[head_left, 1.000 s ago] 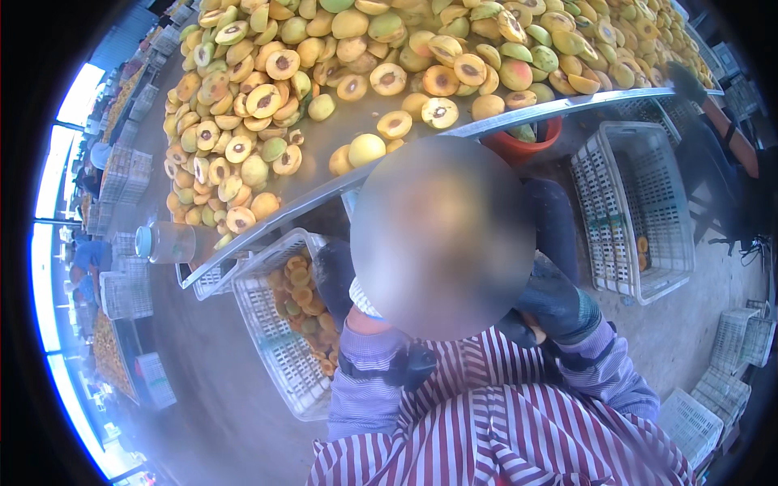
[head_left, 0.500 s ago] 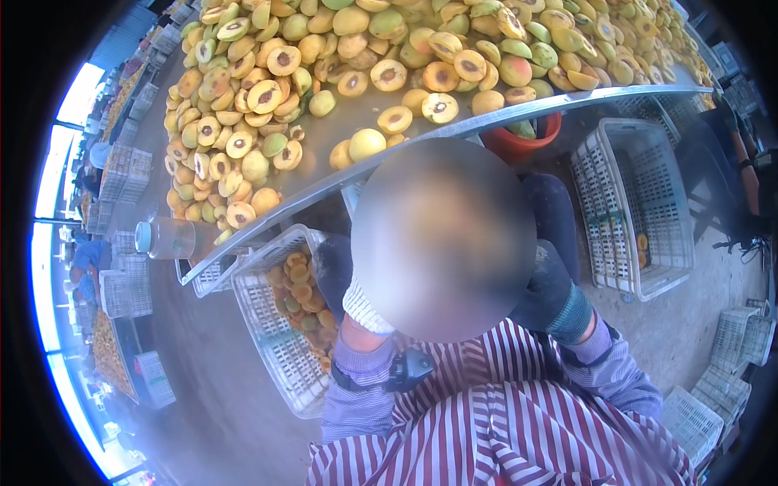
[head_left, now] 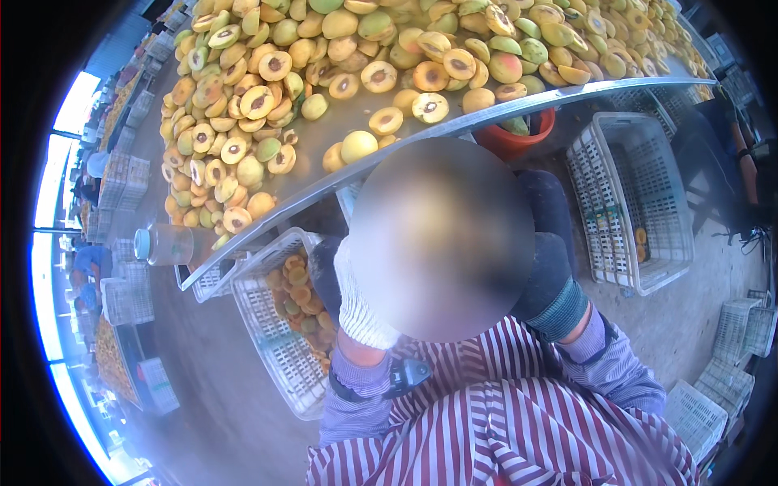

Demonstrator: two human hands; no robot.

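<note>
My left hand (head_left: 361, 304), in a white knitted glove, and my right hand (head_left: 553, 283), in a dark glove with a green cuff, are raised before my striped apron (head_left: 486, 413). A round blur covers the fingers of both and anything between them, so what they hold is hidden. Just beyond the hands, the metal table (head_left: 328, 138) bears a heap of yellow-green peaches (head_left: 340, 49), many cut in half with the stone or its hollow showing. A few loose halves, one cut peach half (head_left: 386, 121) among them, lie near its front edge.
Left of my legs stands a white plastic crate (head_left: 271, 356) with peach halves inside. A red bucket (head_left: 519, 139) sits under the table edge. At right is another white crate (head_left: 636, 202) with a few pieces. A clear jar (head_left: 166, 245) stands by the table's left corner.
My left hand has turned and lifted a little, showing more of the white glove. My right wrist has shifted slightly. The view has moved a little; the fruit heap looks the same.
</note>
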